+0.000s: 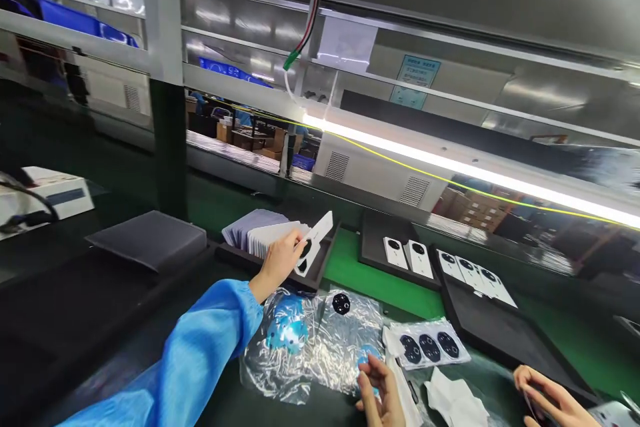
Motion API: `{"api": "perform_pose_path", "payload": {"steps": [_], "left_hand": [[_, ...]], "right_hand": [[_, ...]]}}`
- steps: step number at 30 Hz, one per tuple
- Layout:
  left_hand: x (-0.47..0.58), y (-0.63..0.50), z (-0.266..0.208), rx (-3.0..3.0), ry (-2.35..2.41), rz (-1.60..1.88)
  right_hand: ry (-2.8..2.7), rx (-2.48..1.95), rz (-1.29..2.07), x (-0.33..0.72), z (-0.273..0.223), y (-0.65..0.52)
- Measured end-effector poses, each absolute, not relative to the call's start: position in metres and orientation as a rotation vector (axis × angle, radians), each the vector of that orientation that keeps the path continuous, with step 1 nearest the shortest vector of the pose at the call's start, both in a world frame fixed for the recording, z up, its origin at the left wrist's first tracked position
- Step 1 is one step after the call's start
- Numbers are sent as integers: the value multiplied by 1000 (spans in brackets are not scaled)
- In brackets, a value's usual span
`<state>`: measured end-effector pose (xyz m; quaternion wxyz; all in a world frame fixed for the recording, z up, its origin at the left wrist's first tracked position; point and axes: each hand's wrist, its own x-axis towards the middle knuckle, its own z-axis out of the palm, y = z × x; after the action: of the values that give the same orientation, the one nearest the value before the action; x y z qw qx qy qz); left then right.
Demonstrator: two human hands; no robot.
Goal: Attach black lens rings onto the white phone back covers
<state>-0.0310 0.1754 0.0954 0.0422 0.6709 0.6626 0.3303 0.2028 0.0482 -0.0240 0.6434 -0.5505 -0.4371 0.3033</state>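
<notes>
My left hand (283, 257), in a blue sleeve, is closed on a white phone back cover (320, 230) with a dark round camera area. It lifts the cover at a tilt over a black tray (325, 260), where a row of white back covers (270, 237) stands on edge. My right hand (381, 392) is low in the middle, fingers loosely bent and apart, with nothing visible in them. Beside it lie clear plastic bags (325, 353) with blue round pieces (287, 327) and a black camera disc (341, 303). A pack of black discs (429, 347) lies to its right.
A co-worker's hand (555, 397) is at the lower right, near crumpled white paper (456, 400). Black trays (505, 327) with white covers (417, 258) stand at the right. A grey foam sheet (150, 240) lies at left. A wire (313, 10) hangs above.
</notes>
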Motion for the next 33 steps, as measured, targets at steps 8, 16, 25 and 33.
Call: {"api": "perform_pose_path", "payload": {"steps": [8, 16, 25, 33], "left_hand": [[-11, 202, 61, 2114, 2174, 881], [-19, 203, 57, 2316, 2194, 774], [-20, 199, 57, 2401, 2190, 726], [-11, 192, 53, 2627, 1867, 683]], "right_hand": [[-1010, -1257, 708, 199, -35, 50], [-1083, -1300, 753, 200, -29, 41], [-1135, -1342, 803, 205, -23, 38], [-1155, -1350, 783, 204, -21, 35]]}}
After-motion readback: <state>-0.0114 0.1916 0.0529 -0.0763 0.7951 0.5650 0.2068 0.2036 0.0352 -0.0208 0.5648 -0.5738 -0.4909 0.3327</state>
